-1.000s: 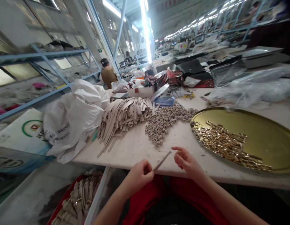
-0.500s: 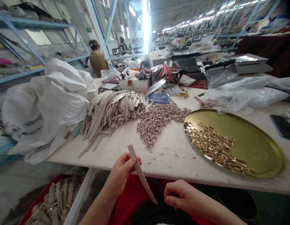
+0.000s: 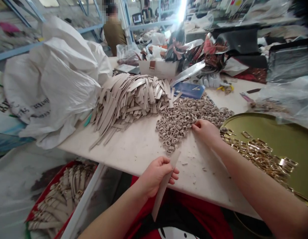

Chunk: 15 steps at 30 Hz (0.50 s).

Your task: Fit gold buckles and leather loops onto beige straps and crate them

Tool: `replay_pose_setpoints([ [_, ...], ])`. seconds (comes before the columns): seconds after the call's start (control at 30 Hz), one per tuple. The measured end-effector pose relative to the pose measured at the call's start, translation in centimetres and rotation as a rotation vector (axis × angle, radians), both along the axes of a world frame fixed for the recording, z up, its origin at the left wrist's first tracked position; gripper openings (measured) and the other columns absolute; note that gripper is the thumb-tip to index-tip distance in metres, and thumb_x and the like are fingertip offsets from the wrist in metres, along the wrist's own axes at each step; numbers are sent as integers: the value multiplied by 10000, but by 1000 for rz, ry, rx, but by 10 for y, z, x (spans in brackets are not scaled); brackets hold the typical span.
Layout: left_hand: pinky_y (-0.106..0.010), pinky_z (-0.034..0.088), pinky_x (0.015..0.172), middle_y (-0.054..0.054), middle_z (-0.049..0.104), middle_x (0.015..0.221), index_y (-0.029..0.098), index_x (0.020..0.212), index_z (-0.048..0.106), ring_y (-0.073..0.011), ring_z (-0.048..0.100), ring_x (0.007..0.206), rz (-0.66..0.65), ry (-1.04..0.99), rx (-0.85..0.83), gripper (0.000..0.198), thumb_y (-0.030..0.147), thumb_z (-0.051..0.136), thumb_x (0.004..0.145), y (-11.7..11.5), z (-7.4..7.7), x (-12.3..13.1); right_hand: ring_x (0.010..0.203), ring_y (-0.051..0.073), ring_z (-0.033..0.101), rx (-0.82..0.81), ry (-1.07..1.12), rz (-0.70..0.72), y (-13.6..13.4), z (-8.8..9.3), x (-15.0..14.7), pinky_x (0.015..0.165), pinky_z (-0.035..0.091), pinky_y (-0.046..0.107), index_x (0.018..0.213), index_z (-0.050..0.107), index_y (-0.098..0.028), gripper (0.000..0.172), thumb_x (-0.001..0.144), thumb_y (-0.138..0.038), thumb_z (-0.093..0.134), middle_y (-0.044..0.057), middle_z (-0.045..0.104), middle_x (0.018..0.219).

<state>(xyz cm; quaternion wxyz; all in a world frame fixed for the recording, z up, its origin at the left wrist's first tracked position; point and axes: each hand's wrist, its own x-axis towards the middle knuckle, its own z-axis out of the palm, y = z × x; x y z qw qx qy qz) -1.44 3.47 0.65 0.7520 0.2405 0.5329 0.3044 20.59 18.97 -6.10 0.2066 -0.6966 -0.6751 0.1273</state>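
My left hand [image 3: 160, 174] is closed around a flat beige strap [image 3: 161, 194], thumb on its face. The strap is tilted, its upper end by the table's front edge and its lower end above my lap. My right hand [image 3: 205, 131] reaches over the table to the right edge of a heap of small beige strap loops [image 3: 177, 121]. Its thumb and forefinger are pinched together against the loops; what is between the fingertips is hidden. Left of the loops lies a large pile of beige straps [image 3: 134, 96].
A round gold tray [image 3: 265, 122] with many gold buckles [image 3: 258, 152] stands at the right. A white sack [image 3: 54, 83] bulges at the left. Below the table's left edge, a red-rimmed basket [image 3: 45, 189] holds buckled straps. A blue booklet [image 3: 188, 90] lies behind the loops. A person [image 3: 115, 33] is further back.
My right hand has moved from above my lap forward to the loop heap. My left hand still holds the strap, which now leans the other way. The view has tipped downward.
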Motion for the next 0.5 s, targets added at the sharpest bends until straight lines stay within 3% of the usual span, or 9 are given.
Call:
replay_pose_setpoints([
  [0.1, -170, 400, 486, -1, 600, 702, 145, 776, 481, -63, 537, 523, -29, -24, -5, 139, 160, 550, 656, -1, -6, 0, 617, 173, 504, -36, 173, 32, -20, 5, 5, 585, 356, 293, 649, 547, -187, 190, 701, -367, 581, 36, 575, 669],
  [0.23, -173, 366, 458, 14, 584, 679, 157, 787, 470, -50, 487, 456, -100, -5, 122, 133, 271, 518, 739, -10, -12, 5, 560, 131, 491, -305, 757, 72, -90, 24, -9, 578, 391, 276, 670, 565, -185, 308, 699, -490, 601, 0, 555, 599],
  [0.37, -187, 325, 448, 45, 507, 563, 166, 711, 449, -52, 411, 411, -190, 233, 427, 241, 382, 438, 819, -24, -13, 12, 575, 112, 517, -471, 1326, -13, -160, 34, -35, 613, 430, 268, 670, 569, -189, 300, 637, -458, 700, -15, 573, 618],
  [0.43, -194, 322, 471, 52, 468, 543, 171, 687, 448, -66, 407, 448, -224, 388, 538, 228, 350, 423, 828, -33, -11, 14, 593, 106, 528, -477, 1475, -92, -180, 34, -41, 636, 442, 272, 786, 616, -199, 305, 609, -415, 740, -10, 604, 701],
  [0.5, -199, 312, 498, 49, 442, 543, 171, 663, 457, -78, 408, 502, -275, 529, 627, 219, 310, 417, 827, -41, -8, 15, 617, 104, 534, -473, 1490, -113, -192, 33, -42, 659, 442, 272, 879, 641, -206, 334, 623, -396, 739, -5, 622, 761],
])
